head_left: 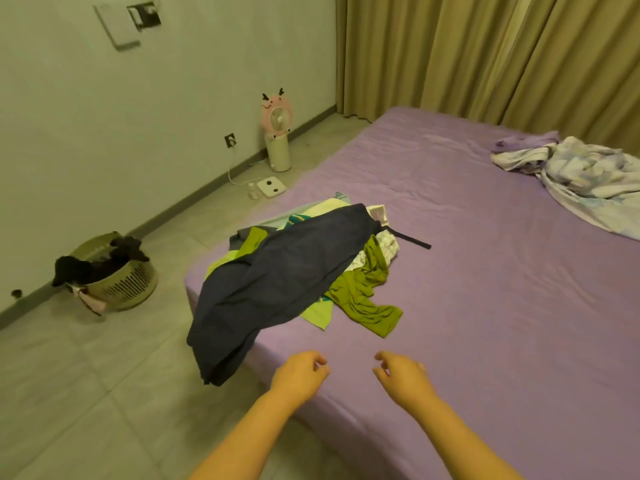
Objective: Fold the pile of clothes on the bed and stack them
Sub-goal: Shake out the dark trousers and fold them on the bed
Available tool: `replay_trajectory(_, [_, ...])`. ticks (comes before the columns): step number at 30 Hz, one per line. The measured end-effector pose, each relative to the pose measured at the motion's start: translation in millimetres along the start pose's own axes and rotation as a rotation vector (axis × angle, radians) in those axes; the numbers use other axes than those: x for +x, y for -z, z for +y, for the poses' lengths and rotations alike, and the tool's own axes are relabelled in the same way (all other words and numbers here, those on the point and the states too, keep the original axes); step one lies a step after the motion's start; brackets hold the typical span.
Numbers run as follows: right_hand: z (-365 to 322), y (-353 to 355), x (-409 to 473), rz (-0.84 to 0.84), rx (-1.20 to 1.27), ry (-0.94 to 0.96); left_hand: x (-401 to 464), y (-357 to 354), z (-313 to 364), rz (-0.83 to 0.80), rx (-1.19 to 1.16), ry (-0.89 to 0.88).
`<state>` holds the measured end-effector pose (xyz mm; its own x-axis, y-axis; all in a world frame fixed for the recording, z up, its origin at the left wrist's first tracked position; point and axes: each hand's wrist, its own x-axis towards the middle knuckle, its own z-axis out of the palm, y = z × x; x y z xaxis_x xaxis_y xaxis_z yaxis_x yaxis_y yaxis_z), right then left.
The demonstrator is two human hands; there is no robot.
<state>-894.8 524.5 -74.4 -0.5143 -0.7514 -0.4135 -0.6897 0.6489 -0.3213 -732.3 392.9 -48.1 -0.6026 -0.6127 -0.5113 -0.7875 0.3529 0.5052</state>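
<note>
Reaching forward over the near corner of the bed, we see our two bare hands side by side, both holding nothing. Our left hand and our right hand hover just above the purple sheet, each grip loosely curled, fingers relaxed and not touching any cloth.

Ahead of the hands, near the bed's left edge, lies the pile of clothes. On top is a large dark navy garment, spread long and hanging off the corner of the mattress toward the floor. Beneath and beside it are an olive green top, a pale lime piece and some white and teal cloth we cannot identify.

We judge all of this to be soft, light and floppy, likely to slide on the sheet. The navy garment looks best taken first, by its hanging hem or at two corners of one end, then lifted clear so it does not drag the pieces below.

Farther right on the bed sits a crumpled pale blanket, well apart from the pile. On the floor to the left stand a laundry basket with dark clothes, a pink fan and a white scale. Nothing lies between hands and pile.
</note>
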Motion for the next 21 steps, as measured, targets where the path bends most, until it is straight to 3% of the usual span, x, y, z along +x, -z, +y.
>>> replay_trajectory(8, [-65, 16, 43, 0.048, -0.026, 0.108, 23, 49, -30, 0.057, -0.152, 0.033])
replay_trajectory(21, [-71, 37, 192, -0.021, 0.072, 0.054, 155, 103, -22, -0.003, -0.17, 0.083])
